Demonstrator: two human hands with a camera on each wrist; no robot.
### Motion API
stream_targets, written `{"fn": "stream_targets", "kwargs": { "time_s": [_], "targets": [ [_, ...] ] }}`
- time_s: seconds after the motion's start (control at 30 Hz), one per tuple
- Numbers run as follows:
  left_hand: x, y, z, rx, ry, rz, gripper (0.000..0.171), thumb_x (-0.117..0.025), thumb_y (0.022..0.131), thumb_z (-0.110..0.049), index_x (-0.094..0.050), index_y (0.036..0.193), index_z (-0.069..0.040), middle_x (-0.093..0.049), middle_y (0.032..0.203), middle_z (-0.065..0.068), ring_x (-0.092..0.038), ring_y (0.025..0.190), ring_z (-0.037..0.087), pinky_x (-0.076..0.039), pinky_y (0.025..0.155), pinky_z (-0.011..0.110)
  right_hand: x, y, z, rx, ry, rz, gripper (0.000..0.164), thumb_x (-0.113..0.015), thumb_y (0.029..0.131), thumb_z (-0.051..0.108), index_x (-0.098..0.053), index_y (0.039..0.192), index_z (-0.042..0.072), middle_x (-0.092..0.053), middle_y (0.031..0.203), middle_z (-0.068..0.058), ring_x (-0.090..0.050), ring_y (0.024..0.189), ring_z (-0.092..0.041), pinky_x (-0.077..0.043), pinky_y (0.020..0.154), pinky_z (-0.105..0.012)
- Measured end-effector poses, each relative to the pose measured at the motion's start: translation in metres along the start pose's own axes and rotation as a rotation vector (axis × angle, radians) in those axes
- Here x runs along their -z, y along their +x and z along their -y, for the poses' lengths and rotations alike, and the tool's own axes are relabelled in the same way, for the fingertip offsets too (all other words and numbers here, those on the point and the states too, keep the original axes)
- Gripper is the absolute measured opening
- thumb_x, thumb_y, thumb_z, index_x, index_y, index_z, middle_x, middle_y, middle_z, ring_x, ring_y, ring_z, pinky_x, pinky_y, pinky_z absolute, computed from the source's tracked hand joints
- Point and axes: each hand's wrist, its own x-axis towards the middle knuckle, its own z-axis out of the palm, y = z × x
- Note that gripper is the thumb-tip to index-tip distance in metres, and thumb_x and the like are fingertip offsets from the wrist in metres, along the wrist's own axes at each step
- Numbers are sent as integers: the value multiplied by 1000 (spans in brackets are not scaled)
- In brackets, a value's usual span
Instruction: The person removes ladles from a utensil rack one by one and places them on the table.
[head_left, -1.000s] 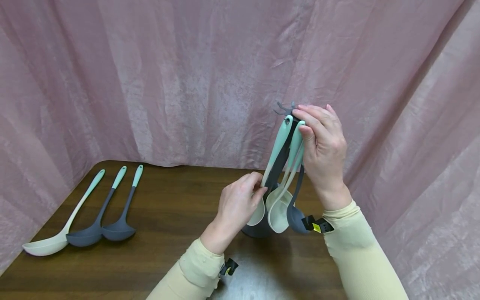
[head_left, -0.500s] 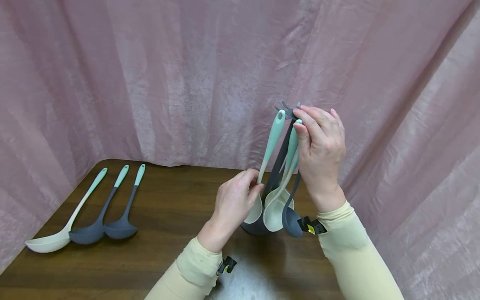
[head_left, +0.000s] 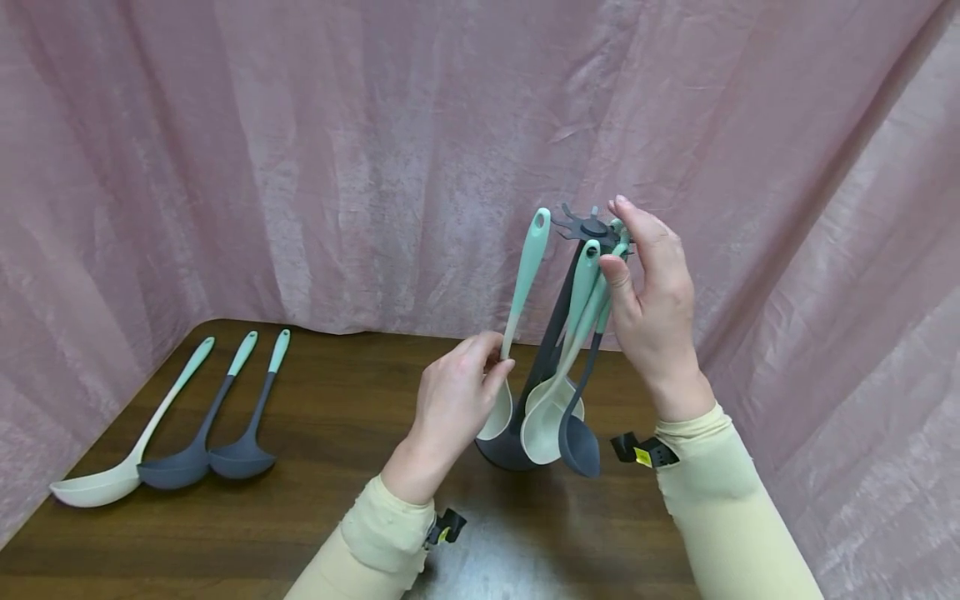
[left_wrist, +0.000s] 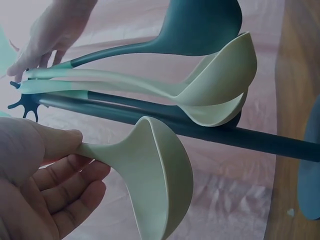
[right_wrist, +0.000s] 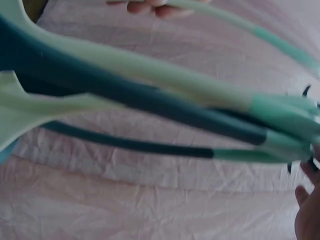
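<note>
My left hand (head_left: 453,400) pinches the pale neck of a cream ladle (head_left: 529,262) with a mint handle. Its handle end stands apart from the hooks of a dark utensil stand (head_left: 553,342), to their left. The bowl of that ladle (left_wrist: 155,175) shows below the thumb in the left wrist view. My right hand (head_left: 660,312) is beside the stand's hooked top, thumb and fingers spread, with the fingertips close to the hanging handles. Cream ladles (head_left: 544,433) and a grey ladle (head_left: 581,446) hang from the stand, one partly hidden behind the others.
Three ladles lie in a row at the table's left: a cream one (head_left: 97,486), a grey one (head_left: 174,469) and another grey one (head_left: 242,461). The stand's round dark base (head_left: 506,454) rests on the wooden table (head_left: 360,533). Pink curtains (head_left: 420,167) hang behind.
The pinched ladle has moved left, its handle end leaving the stand's top. My right hand has loosened from the top and shifted slightly right, uncovering the hooks.
</note>
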Motion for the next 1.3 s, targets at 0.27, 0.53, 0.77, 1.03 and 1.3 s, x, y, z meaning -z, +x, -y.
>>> {"fn": "stream_targets", "kwargs": {
  "time_s": [0.27,0.53,0.77,1.03,1.3],
  "targets": [
    [9,0,1,9,11,-13,18,-88,97,-13,-73,108,-12,-70,90,-3,-66,73,15,-54,61,36,7,1,-23,22,148,117,63,-52,112,54,-74,136,0,-65,152,-16,-51,151,-35,-37,126,-49],
    [18,-1,4,10,48,-2,16,-87,98,-13,-73,106,-13,-69,90,-4,-65,72,14,-53,59,35,3,5,-21,16,223,100,61,-54,113,48,-76,130,-6,-73,135,-21,-61,142,-32,-43,123,-49],
    [30,-5,10,8,75,-4,17,-87,97,-13,-72,106,-14,-68,89,-5,-62,69,14,-50,57,36,-1,7,-3,-18,213,45,59,-53,113,45,-76,126,-8,-73,131,-24,-63,138,-31,-43,122,-48],
    [42,-8,19,29,106,14,16,-86,99,-13,-73,109,-12,-69,90,-3,-63,69,15,-50,57,37,-1,3,-7,-45,210,11,58,-54,113,45,-77,125,-7,-73,132,-23,-64,136,-31,-44,121,-48],
    [53,-10,27,32,128,16,16,-86,98,-12,-72,104,-13,-69,89,-4,-64,70,16,-50,57,39,2,6,16,-56,188,-42,59,-56,112,45,-78,121,-9,-74,128,-26,-66,131,-40,-46,119,-46]
  ]
}}
